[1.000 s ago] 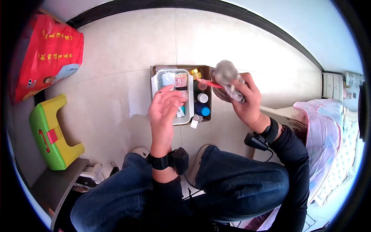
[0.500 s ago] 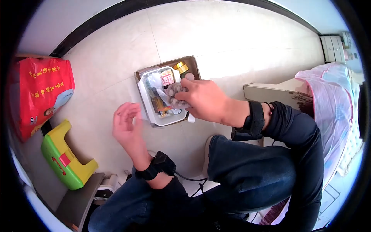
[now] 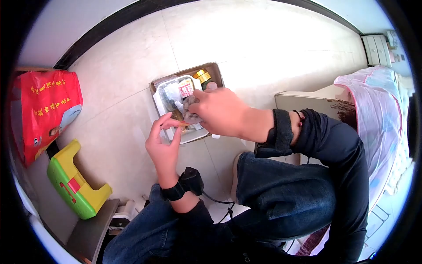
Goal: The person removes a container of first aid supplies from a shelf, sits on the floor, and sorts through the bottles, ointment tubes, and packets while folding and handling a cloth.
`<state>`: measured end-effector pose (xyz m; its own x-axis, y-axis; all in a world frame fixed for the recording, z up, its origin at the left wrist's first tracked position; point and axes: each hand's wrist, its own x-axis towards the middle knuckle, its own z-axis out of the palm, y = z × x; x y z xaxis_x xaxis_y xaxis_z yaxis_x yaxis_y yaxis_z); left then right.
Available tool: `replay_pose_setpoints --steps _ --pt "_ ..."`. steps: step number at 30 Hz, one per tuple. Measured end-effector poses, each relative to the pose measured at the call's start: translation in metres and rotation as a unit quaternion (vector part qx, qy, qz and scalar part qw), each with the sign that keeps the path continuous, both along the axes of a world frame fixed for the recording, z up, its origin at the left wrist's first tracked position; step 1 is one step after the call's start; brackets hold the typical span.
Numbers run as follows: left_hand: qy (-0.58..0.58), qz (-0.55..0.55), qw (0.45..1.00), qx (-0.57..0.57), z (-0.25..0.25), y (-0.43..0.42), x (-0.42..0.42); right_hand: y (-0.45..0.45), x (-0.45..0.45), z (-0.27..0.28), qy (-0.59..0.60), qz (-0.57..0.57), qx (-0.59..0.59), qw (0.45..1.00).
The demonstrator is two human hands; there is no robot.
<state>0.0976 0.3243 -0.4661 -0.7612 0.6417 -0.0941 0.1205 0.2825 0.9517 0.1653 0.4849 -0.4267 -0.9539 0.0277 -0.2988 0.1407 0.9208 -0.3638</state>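
Note:
My right hand [image 3: 228,112] is closed on a clear plastic bag [image 3: 191,109] of small brownish-grey lumps, held above a white plastic tray [image 3: 203,133]. At the near side of the tray, my left hand [image 3: 162,136] pinches a small orange piece [image 3: 183,124] between thumb and forefinger, close to the bag's lower end. What that piece belongs to is unclear. Inside the tray lie a white packet with red print [image 3: 186,89], clear plastic wrapping and dark small items, partly covered by my hands. The tray sits in a cardboard box [image 3: 176,72].
Yellow-gold rolls or jars [image 3: 202,75] stand in the box's far corner. To the left are a red printed bag [image 3: 50,112] and a green and yellow plastic stool [image 3: 77,185]. A pale cabinet piece [image 3: 307,103] and a pink-edged cloth [image 3: 373,105] are at right.
My left hand has moved right and up to the tray, its fingers going from loosely apart to a pinch. The right hand stays over the tray with the bag.

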Motion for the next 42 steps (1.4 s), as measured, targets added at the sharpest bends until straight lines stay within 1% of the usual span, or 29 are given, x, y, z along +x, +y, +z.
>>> replay_pose_setpoints --steps 2,6,8,10,11,13,14,15,17,18,20,21,23,27,29,33,35,36,38,39,41,42 --pt "0.013 0.04 0.999 0.011 0.002 0.004 0.001 -0.002 -0.002 0.002 0.0 0.006 0.01 1.0" --pt "0.029 0.013 0.999 -0.009 0.0 0.004 -0.001 -0.005 -0.006 0.007 -0.01 0.021 0.011 1.0" --pt "0.018 0.006 1.0 -0.013 -0.004 0.003 0.0 -0.004 -0.004 0.005 -0.014 0.024 0.012 1.0" --pt "0.026 0.001 0.999 -0.027 -0.007 0.0 0.0 -0.001 0.001 -0.002 0.036 0.01 0.038 0.999" --pt "0.034 0.0 0.999 -0.042 -0.009 -0.001 -0.001 0.004 0.002 -0.004 0.037 0.008 0.038 0.999" --pt "0.038 0.001 0.998 -0.058 -0.02 -0.007 -0.005 0.017 0.003 -0.006 0.01 -0.065 0.034 0.997" --pt "0.039 0.002 0.997 -0.073 -0.024 -0.01 -0.007 0.025 0.006 -0.005 0.042 -0.087 0.038 0.995" --pt "0.041 0.003 0.996 -0.076 -0.027 -0.012 -0.007 0.033 0.007 -0.006 0.05 -0.107 0.052 0.992" --pt "0.057 -0.003 0.989 -0.137 -0.032 -0.016 -0.008 0.046 0.009 -0.003 0.058 -0.14 0.072 0.986" --pt "0.058 -0.004 0.989 -0.138 -0.035 -0.017 -0.008 0.052 0.01 -0.004 0.06 -0.141 0.071 0.986" --pt "0.077 -0.041 0.979 -0.184 -0.042 -0.018 -0.006 0.061 0.013 -0.007 0.046 -0.171 0.062 0.982" --pt "0.077 -0.042 0.979 -0.185 -0.045 -0.018 -0.004 0.061 0.014 -0.008 0.046 -0.172 0.061 0.982" --pt "0.05 -0.067 0.986 -0.144 -0.051 -0.016 0.001 0.062 0.017 -0.012 0.042 -0.186 0.053 0.98" --pt "0.036 -0.083 0.98 -0.179 -0.058 -0.012 0.007 0.058 0.017 -0.011 0.013 -0.192 0.05 0.98" --pt "0.041 -0.1 0.967 -0.23 -0.064 -0.011 0.009 0.059 0.017 -0.013 0.007 -0.208 0.017 0.978" --pt "0.07 -0.093 0.961 -0.251 -0.073 -0.008 0.016 0.068 0.02 -0.021 0.022 -0.227 -0.016 0.973" --pt "0.114 -0.1 0.951 -0.27 -0.076 -0.006 0.018 0.074 0.022 -0.025 0.064 -0.233 -0.103 0.965" --pt "0.112 -0.097 0.951 -0.272 -0.076 -0.005 0.018 0.075 0.023 -0.027 0.062 -0.229 -0.104 0.966" --pt "0.115 -0.099 0.933 -0.326 -0.075 0.0 0.018 0.078 0.024 -0.027 0.116 -0.223 -0.217 0.943" --pt "0.113 -0.095 0.934 -0.326 -0.074 0.002 0.017 0.079 0.024 -0.026 0.115 -0.218 -0.216 0.945" --pt "0.068 -0.148 0.923 -0.35 -0.071 0.003 0.016 0.078 0.026 -0.021 0.139 -0.173 -0.255 0.941" --pt "0.066 -0.14 0.924 -0.35 -0.072 0.002 0.017 0.077 0.026 -0.019 0.152 -0.162 -0.277 0.935"
